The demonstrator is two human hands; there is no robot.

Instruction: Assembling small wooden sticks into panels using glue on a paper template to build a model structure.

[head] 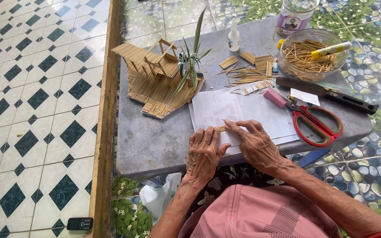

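Note:
My left hand (203, 154) and my right hand (255, 145) rest on white paper sheets (248, 112) at the near edge of a grey stone table (155, 141). Between their fingertips lies a small flat piece of joined wooden sticks (222, 128); both hands press on it. A thin single stick pokes out just above my right index finger. Loose sticks and small glued stick panels (250, 70) lie farther back on the table.
A stick-built model house (155, 79) with a small potted plant (189, 61) stands at the left. Red-handled scissors (316, 123), a dark-handled knife (331, 94), a pink block (275, 98), a glue bottle (233, 37), a glass bowl of sticks (311, 55) and a jar (294, 17) are at the right. A phone (79, 223) lies on the floor.

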